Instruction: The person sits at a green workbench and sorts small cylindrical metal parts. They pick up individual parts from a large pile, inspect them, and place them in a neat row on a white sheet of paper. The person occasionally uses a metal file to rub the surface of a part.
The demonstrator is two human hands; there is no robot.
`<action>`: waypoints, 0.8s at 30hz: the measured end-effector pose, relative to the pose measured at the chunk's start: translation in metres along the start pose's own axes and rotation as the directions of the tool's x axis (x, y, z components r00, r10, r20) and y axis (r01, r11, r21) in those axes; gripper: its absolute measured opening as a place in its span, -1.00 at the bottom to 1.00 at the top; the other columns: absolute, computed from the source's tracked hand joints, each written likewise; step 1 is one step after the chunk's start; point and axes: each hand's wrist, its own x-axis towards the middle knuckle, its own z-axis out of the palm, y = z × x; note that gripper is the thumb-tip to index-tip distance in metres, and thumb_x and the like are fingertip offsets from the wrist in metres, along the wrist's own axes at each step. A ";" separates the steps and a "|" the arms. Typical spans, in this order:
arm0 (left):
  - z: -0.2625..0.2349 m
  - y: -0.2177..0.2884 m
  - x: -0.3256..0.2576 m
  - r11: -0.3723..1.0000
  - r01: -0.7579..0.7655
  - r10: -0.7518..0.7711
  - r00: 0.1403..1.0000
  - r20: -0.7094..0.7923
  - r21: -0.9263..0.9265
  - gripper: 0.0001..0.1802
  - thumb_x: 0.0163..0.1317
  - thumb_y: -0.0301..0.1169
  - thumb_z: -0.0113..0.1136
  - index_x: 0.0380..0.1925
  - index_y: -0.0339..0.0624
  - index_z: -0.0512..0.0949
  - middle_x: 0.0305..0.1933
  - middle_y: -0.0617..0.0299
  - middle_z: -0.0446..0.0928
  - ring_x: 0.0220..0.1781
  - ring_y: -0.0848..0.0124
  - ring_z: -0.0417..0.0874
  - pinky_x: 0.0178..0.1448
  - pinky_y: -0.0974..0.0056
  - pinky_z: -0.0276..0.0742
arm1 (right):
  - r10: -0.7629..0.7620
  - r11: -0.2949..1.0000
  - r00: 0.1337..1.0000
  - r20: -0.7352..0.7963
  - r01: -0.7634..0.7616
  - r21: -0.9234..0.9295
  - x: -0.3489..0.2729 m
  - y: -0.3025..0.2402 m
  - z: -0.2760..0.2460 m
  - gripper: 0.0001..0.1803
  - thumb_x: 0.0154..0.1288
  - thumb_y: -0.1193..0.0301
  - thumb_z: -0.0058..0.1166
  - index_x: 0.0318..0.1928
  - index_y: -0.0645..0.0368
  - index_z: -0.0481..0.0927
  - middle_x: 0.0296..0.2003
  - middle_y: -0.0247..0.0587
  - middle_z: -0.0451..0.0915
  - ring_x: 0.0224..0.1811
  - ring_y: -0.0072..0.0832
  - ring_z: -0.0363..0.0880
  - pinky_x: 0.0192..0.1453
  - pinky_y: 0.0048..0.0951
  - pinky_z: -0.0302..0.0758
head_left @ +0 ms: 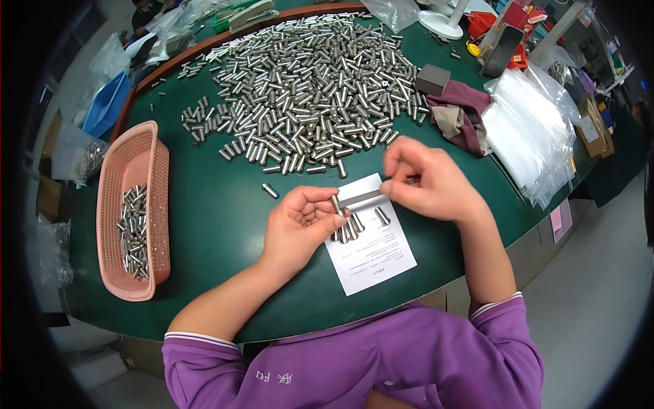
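Over the sheet of printed white paper [375, 262], my left hand [289, 221] pinches a short shiny metal pin [335, 202] between thumb and fingers. My right hand [432, 184] grips one end of a flat grey metal strip [361, 198], file-like in shape. Its other end meets the pin or lies right beside it; the exact contact is too small to tell. Several similar pins [349, 230] lie in a cluster on the paper under my left fingertips. A small group of pins [382, 216] rests on the paper to the right.
A broad heap of metal pins [320, 88] covers the far table. One loose pin [270, 190] lies nearer. At left stands a pink basket [107, 204] holding more pins. To the right are a grey block [432, 80], a maroon cloth [470, 105] and clear plastic bags [528, 129].
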 end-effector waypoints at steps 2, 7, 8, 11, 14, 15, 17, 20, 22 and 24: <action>0.002 -0.001 0.001 1.000 0.004 -0.004 1.000 0.002 0.022 -0.61 0.22 -0.68 0.28 0.04 -0.30 0.46 -0.07 0.06 0.64 0.00 0.37 0.70 0.07 0.32 0.65 | -0.065 0.997 0.998 0.021 0.065 -0.034 0.003 -0.006 0.020 -0.75 0.16 0.41 0.27 -0.25 0.11 0.44 -0.59 -0.36 0.59 -0.54 -0.59 0.57 -0.42 -0.46 0.46; 0.002 -0.001 -0.003 0.999 -0.019 0.020 0.999 -0.029 0.034 -0.61 0.20 -0.68 0.30 0.03 -0.32 0.47 -0.07 0.11 0.63 -0.05 0.43 0.69 0.06 0.36 0.64 | -0.064 0.994 0.997 0.032 0.067 -0.090 0.005 -0.007 0.022 -0.74 0.16 0.25 0.23 -0.23 0.02 0.44 -0.49 -0.32 0.66 -0.47 -0.23 0.65 -0.37 -0.25 0.48; 0.002 -0.003 -0.002 0.999 0.012 -0.014 1.000 -0.028 -0.053 -0.61 0.20 -0.69 0.30 0.03 -0.32 0.48 -0.07 0.12 0.63 -0.04 0.43 0.69 0.07 0.36 0.64 | -0.008 0.998 0.998 0.054 0.011 -0.059 0.005 -0.003 0.014 -0.74 0.16 0.25 0.23 -0.23 0.01 0.45 -0.48 -0.32 0.66 -0.47 -0.23 0.65 -0.38 -0.25 0.48; 0.002 -0.004 -0.001 1.000 -0.021 0.021 0.999 -0.027 -0.012 -0.62 0.20 -0.69 0.29 0.02 -0.32 0.48 -0.06 0.10 0.63 -0.03 0.42 0.69 0.09 0.34 0.64 | -0.144 0.989 0.988 -0.058 0.142 -0.037 0.003 -0.004 0.032 -0.74 0.15 0.27 0.23 -0.23 0.01 0.45 -0.49 -0.32 0.65 -0.48 -0.26 0.65 -0.39 -0.27 0.47; 0.002 -0.007 -0.002 0.997 -0.024 0.023 1.000 -0.013 -0.070 -0.63 0.22 -0.70 0.27 0.02 -0.33 0.46 -0.06 0.04 0.63 -0.02 0.39 0.69 0.10 0.33 0.64 | -0.146 0.987 0.989 -0.029 0.144 -0.071 0.006 -0.002 0.030 -0.76 0.14 0.29 0.23 -0.25 0.03 0.46 -0.54 -0.31 0.62 -0.52 -0.30 0.62 -0.41 -0.30 0.46; 0.000 -0.003 -0.001 0.995 -0.043 0.042 0.999 -0.015 -0.087 -0.63 0.22 -0.70 0.26 0.03 -0.33 0.45 -0.06 0.02 0.63 -0.02 0.38 0.70 0.10 0.32 0.64 | -0.127 0.991 0.991 -0.031 0.126 -0.051 0.008 0.001 0.019 -0.76 0.14 0.30 0.23 -0.26 0.04 0.46 -0.56 -0.31 0.61 -0.53 -0.29 0.62 -0.42 -0.30 0.45; -0.001 -0.001 -0.001 0.996 -0.029 0.028 0.999 -0.016 -0.080 -0.62 0.22 -0.69 0.27 0.04 -0.32 0.45 -0.07 0.04 0.64 -0.02 0.37 0.70 0.09 0.32 0.64 | -0.069 0.986 0.996 -0.061 0.059 -0.154 0.001 0.008 -0.002 -0.77 0.15 0.46 0.26 -0.29 0.14 0.42 -0.64 -0.40 0.51 -0.59 -0.66 0.40 -0.44 -0.56 0.34; -0.001 0.000 -0.001 0.998 -0.031 0.030 0.999 -0.026 -0.057 -0.62 0.23 -0.67 0.27 0.04 -0.32 0.45 -0.08 0.04 0.64 -0.02 0.38 0.70 0.08 0.32 0.64 | -0.020 0.999 1.000 -0.012 0.020 0.041 0.003 0.003 0.001 -0.78 0.16 0.48 0.25 -0.29 0.15 0.43 -0.62 -0.40 0.53 -0.59 -0.66 0.43 -0.45 -0.56 0.36; -0.001 -0.002 0.001 0.999 -0.026 0.025 1.000 -0.016 -0.032 -0.62 0.24 -0.66 0.27 0.05 -0.32 0.44 -0.07 0.04 0.64 -0.02 0.38 0.70 0.08 0.32 0.64 | -0.120 0.992 0.992 -0.026 0.121 0.030 0.007 0.000 0.022 -0.78 0.16 0.47 0.26 -0.29 0.14 0.44 -0.59 -0.38 0.57 -0.56 -0.66 0.53 -0.47 -0.53 0.39; -0.001 0.000 -0.001 0.991 -0.068 0.069 0.998 -0.009 0.116 -0.62 0.25 -0.66 0.27 0.05 -0.32 0.44 -0.07 0.04 0.64 -0.01 0.39 0.70 0.08 0.33 0.64 | -0.181 0.983 0.983 -0.012 0.180 -0.042 0.010 -0.011 0.036 -0.77 0.17 0.34 0.24 -0.28 0.10 0.45 -0.54 -0.32 0.61 -0.51 -0.42 0.61 -0.43 -0.35 0.44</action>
